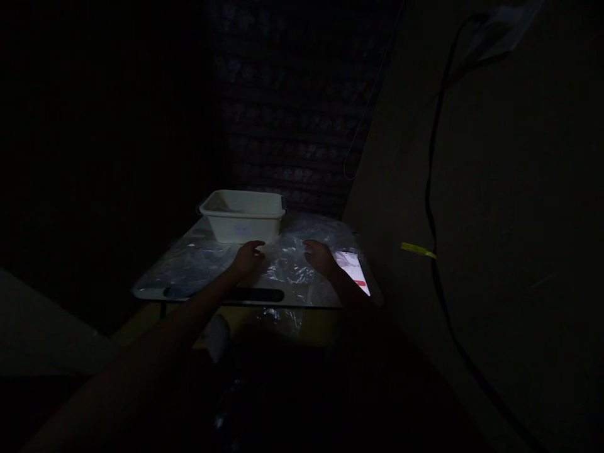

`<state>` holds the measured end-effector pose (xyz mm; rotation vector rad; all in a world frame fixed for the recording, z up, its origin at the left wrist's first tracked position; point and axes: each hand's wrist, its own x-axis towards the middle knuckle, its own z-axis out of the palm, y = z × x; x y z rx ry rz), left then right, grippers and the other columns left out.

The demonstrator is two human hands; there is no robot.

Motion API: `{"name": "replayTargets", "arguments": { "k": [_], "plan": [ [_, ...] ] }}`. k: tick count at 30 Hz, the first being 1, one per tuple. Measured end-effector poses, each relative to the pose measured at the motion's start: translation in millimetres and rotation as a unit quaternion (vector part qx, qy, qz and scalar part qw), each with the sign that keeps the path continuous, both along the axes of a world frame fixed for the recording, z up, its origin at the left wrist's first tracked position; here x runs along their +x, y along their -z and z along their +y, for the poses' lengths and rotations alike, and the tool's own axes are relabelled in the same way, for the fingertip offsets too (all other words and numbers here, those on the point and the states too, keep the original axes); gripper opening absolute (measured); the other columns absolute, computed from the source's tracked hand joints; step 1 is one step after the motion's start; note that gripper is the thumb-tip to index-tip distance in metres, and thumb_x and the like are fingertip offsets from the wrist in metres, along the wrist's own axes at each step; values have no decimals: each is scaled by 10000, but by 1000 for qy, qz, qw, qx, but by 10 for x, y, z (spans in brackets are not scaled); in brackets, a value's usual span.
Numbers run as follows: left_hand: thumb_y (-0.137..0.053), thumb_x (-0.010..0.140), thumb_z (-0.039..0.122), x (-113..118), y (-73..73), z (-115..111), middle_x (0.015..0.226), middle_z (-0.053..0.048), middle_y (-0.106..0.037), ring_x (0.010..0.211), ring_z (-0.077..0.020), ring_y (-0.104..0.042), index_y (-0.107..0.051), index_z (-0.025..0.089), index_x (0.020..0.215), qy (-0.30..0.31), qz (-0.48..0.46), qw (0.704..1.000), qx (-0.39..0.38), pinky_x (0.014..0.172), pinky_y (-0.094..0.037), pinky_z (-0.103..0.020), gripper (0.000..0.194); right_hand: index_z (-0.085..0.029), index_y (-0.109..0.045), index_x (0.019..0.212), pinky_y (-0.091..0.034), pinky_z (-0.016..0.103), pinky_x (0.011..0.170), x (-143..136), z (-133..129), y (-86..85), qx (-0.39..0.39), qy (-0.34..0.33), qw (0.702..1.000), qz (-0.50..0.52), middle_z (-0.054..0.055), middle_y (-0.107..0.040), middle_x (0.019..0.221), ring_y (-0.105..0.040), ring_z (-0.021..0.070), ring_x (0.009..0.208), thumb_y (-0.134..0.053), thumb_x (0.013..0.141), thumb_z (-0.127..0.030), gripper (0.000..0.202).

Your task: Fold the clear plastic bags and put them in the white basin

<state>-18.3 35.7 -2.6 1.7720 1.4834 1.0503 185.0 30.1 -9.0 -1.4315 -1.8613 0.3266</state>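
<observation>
The scene is very dark. My left hand (248, 258) reaches over a small table (146, 292), in front of a pale plastic tub (245, 228). Its fingers are curved and apart, with nothing visible in them. To the right, my right hand (321, 257) faces it with thumb and fingers apart too, and seems to hold nothing. Crinkled clear plastic (287, 261) lies on the table between and around both hands; whether the fingertips touch it I cannot tell. A lit phone (353, 272) lies just right of my right hand.
A dark cable (429, 189) with a yellow tag (418, 250) hangs along the right wall (509, 207). A dark slot (257, 294) runs along the table's front edge. Rows of small wrapped items (292, 126) stand at the back, too dim to name.
</observation>
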Motion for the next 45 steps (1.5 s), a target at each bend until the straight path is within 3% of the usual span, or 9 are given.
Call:
{"name": "replayTargets", "arguments": {
  "k": [5, 8, 12, 16, 24, 30, 36, 39, 45],
  "plan": [
    [-494, 562, 269, 8, -30, -133, 982, -119, -479, 908, -229, -446, -492, 108, 965, 81, 219, 962, 141, 785, -335, -309, 434, -148, -550, 874, -346, 271, 733, -5, -114, -123, 6, -11, 988, -152, 55, -574, 845, -488, 152, 804, -444, 628, -175, 269],
    [-512, 556, 302, 59, -20, -247, 964, -132, -498, 915, -246, -440, -500, 106, 950, 162, 282, 937, 124, 786, -324, -309, 440, -203, -555, 860, -305, 318, 749, -33, -230, -171, -8, -54, 965, -258, 33, -564, 868, -452, 182, 852, -506, 594, -305, 290],
    [-494, 560, 234, 106, 50, -290, 775, -109, -563, 767, -226, -508, -563, 149, 723, 198, 310, 927, 70, 683, -351, -293, 197, -217, -582, 761, -287, 358, 704, -62, -347, -160, -34, -86, 923, -373, 48, -533, 900, -404, 233, 879, -559, 505, -389, 310],
    [-453, 595, 251, 112, 53, -264, 651, -119, -566, 653, -224, -527, -558, 145, 589, 164, 362, 916, 61, 583, -347, -285, 150, -155, -591, 688, -277, 356, 670, -97, -353, -130, -24, -47, 900, -432, 101, -526, 851, -401, 236, 841, -487, 584, -275, 189],
    [-324, 659, 241, -43, -113, -233, 719, -109, -595, 669, -188, -539, -577, 131, 704, 63, 452, 886, 86, 566, -356, -248, 279, -140, -576, 735, -259, 336, 682, -77, -314, -210, -31, -13, 906, -422, 95, -519, 865, -397, 205, 838, -408, 644, -227, 211],
    [-323, 663, 321, -177, -215, -295, 740, -95, -593, 691, -206, -541, -568, 155, 735, -4, 491, 870, 45, 515, -361, -252, 305, -205, -570, 770, -218, 349, 727, -98, -423, -215, -34, -112, 907, -403, 47, -512, 924, -369, 211, 884, -519, 541, -380, 293],
    [-340, 669, 343, -288, -303, -336, 879, -90, -539, 712, -212, -530, -482, 155, 910, -76, 489, 863, 101, 523, -385, -284, 337, -161, -560, 777, -200, 361, 735, -162, -446, -149, 6, -123, 882, -454, 71, -535, 842, -391, 205, 849, -456, 614, -275, 224],
    [-345, 686, 297, -244, -288, -364, 890, -89, -529, 775, -196, -515, -478, 140, 909, -9, 475, 868, 144, 612, -395, -284, 303, -151, -563, 731, -197, 362, 739, -184, -411, -100, 29, -102, 880, -464, 69, -547, 800, -407, 190, 817, -379, 674, -217, 204],
    [-300, 749, 342, -1, 8, -482, 1104, -119, -445, 1060, -179, -347, -434, 94, 1033, 280, 433, 846, 136, 871, -265, -256, 401, -140, -563, 712, -201, 349, 726, -162, -349, -74, 43, -66, 894, -441, 78, -550, 789, -403, 186, 807, -366, 692, -196, 205]
  ]
}}
